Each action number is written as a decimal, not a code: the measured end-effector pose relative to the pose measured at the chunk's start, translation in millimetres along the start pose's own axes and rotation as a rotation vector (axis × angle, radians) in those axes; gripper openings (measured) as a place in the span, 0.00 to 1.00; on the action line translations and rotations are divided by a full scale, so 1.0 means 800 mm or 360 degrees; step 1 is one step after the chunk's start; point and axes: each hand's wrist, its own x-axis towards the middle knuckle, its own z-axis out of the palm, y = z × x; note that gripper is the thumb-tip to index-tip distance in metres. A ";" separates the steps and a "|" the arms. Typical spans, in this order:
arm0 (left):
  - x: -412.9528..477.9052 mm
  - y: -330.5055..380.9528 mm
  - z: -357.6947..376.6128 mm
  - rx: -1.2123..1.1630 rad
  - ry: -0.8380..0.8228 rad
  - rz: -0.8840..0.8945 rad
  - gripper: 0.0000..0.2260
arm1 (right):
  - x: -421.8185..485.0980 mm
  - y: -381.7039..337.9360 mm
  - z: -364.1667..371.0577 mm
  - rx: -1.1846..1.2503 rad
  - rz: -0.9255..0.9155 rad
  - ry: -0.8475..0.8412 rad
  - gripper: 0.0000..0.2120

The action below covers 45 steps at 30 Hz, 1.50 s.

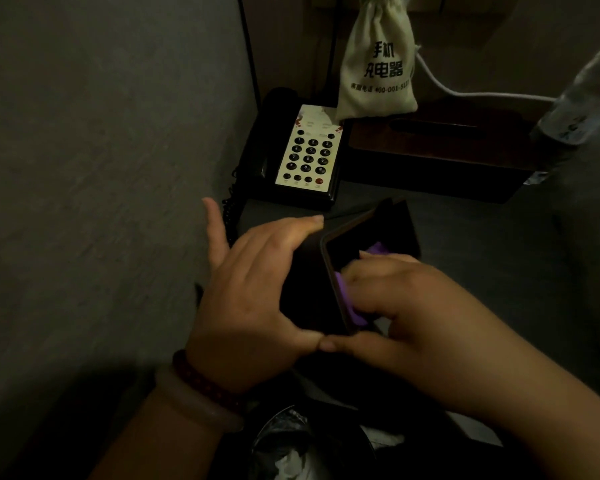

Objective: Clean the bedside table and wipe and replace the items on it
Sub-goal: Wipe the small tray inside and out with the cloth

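A dark folder-like holder (309, 282) stands tilted above the near edge of the dark bedside table (482, 244). My left hand (250, 292) grips its outer side, fingers over the top edge and thumb at the bottom. My right hand (406, 306) presses a purple cloth (352, 306) against the holder's inner face, fingers curled round the cloth. Behind them sits a black telephone (305, 157) with a pale keypad. A beige drawstring bag (378, 64) with printed characters stands on a dark tissue box (437, 150).
A clear plastic bottle (582, 109) stands at the right edge. A white cable (471, 93) runs behind the tissue box. A grey padded headboard (101, 168) fills the left. A lined waste bin (302, 445) with crumpled paper sits below the table's front.
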 end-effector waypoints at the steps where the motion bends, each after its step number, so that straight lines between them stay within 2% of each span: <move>1: -0.001 0.001 0.000 -0.0006 0.0013 -0.0002 0.39 | 0.000 -0.001 -0.004 -0.0020 0.0002 0.0021 0.16; 5: -0.001 -0.003 0.000 0.0018 0.0079 -0.0008 0.38 | 0.001 -0.014 -0.007 0.0070 0.0109 0.0122 0.16; 7: -0.002 -0.001 0.005 0.0039 0.0082 -0.0019 0.37 | 0.002 -0.026 -0.005 0.0199 0.0274 0.0116 0.19; 9: -0.002 0.009 0.015 0.0053 0.0198 -0.0070 0.30 | 0.004 -0.041 -0.002 0.0366 0.0479 0.0178 0.19; 11: -0.002 0.020 0.026 0.0015 0.0411 -0.0200 0.23 | 0.008 -0.054 0.006 0.0300 0.0572 0.0351 0.18; 14: 0.003 0.024 0.036 0.0000 0.0693 -0.0261 0.23 | 0.022 -0.061 0.019 0.0203 0.0444 0.0601 0.15; 16: 0.002 0.018 0.037 0.0090 0.0752 -0.0199 0.22 | 0.024 -0.047 0.017 0.0207 0.0260 0.0586 0.12; 19: -0.006 0.011 0.030 0.0156 0.0486 0.0042 0.25 | 0.012 -0.020 -0.001 0.0314 0.0072 0.0307 0.14; 22: -0.003 0.003 0.016 0.0023 0.0098 0.0168 0.32 | -0.003 0.005 -0.010 -0.0045 -0.0015 0.0124 0.11; 25: 0.008 -0.006 -0.004 0.0083 -0.0301 0.0196 0.46 | -0.008 0.014 -0.004 -0.0326 -0.0215 0.0040 0.07; 29: 0.020 -0.007 -0.035 0.0225 -0.0658 0.0271 0.50 | -0.012 0.011 0.003 -0.0524 -0.0404 0.0036 0.11; 32: 0.034 -0.019 -0.069 0.0492 -0.0775 0.0268 0.51 | -0.021 0.010 -0.009 -0.0621 -0.0577 0.0048 0.13; 37: 0.070 -0.008 -0.111 0.0811 -0.0802 0.0489 0.48 | -0.030 -0.009 -0.047 -0.0825 -0.0717 -0.0063 0.12; 42: 0.083 0.023 -0.123 0.0928 -0.0795 0.0622 0.47 | -0.040 -0.022 -0.081 -0.0914 -0.0667 -0.0300 0.13; 45: 0.072 0.030 -0.117 0.0842 -0.0882 0.0526 0.40 | -0.044 -0.035 -0.084 -0.0945 -0.0546 -0.0393 0.15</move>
